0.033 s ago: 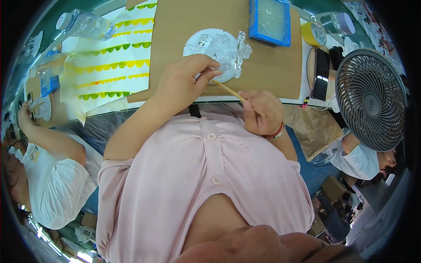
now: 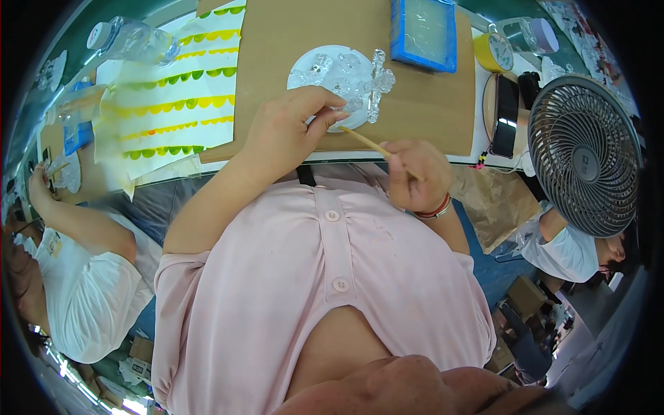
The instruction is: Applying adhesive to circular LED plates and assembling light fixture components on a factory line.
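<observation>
My left hand (image 2: 294, 128) is closed in a pinch, thumb against forefinger, over the near edge of a white round plate (image 2: 301, 80). What lies between those fingertips is too small to make out. In my right hand (image 2: 420, 176) is a slim, pale wooden stick (image 2: 364, 142), its tip pointing at my left fingertips. Clear, glassy pieces (image 2: 348, 66) lie on the plate. Across its right side sits a cross-shaped cluster of clear pieces (image 2: 377, 86).
A brown board (image 2: 266, 41) lies beneath the plate. Left is a sheet with green and yellow scallops (image 2: 183, 104); beyond it, a bottle (image 2: 135, 41). A blue-edged box (image 2: 423, 34), a tape roll (image 2: 493, 52), a phone (image 2: 506, 114) and a fan (image 2: 586, 159) stand right. Co-workers sit either side.
My right hand has shifted very slightly to the right, and the stick's tip has drawn back a little from my left fingertips. My left hand looks the same.
</observation>
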A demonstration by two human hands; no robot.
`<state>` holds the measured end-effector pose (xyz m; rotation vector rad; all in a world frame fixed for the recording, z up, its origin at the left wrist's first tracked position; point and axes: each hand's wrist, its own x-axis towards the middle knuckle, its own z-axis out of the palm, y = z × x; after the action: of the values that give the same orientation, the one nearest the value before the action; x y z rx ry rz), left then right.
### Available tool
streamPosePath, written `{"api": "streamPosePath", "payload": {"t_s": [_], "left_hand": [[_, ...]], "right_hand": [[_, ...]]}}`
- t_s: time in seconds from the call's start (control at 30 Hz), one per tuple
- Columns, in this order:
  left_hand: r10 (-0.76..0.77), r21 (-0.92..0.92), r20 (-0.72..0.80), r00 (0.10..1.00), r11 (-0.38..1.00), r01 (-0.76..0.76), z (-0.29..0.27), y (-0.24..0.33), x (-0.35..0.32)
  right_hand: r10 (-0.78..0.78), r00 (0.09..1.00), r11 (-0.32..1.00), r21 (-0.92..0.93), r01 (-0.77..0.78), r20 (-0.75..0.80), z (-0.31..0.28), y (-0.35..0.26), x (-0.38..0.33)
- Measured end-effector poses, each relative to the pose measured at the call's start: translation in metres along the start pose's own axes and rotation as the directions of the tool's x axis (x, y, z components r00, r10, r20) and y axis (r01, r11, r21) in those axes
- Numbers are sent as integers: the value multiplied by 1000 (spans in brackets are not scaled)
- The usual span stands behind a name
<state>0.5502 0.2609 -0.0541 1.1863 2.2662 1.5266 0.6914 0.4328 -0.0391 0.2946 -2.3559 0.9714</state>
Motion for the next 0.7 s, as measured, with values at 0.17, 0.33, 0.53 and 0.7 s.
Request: {"api": "streamPosePath", "payload": {"t_s": [0.17,0.33,0.53,0.7], "left_hand": [[13,46,12,1000,999,-14,-3,5,-1],[-2,48,33,999,999,0,-4,7,0],[-63,36,66,996,998,60,-4,10,4],[-5,70,81,997,998,-1,-10,10,7]], "right_hand": [[182,975,981,-45,-189,-130,-15,20,-13],[224,940,961,-102,-257,-259,-14,39,0],[22,986,981,-189,-55,-168,-15,41,9],[103,976,990,-71,-118,-194,-34,14,-4]]}}
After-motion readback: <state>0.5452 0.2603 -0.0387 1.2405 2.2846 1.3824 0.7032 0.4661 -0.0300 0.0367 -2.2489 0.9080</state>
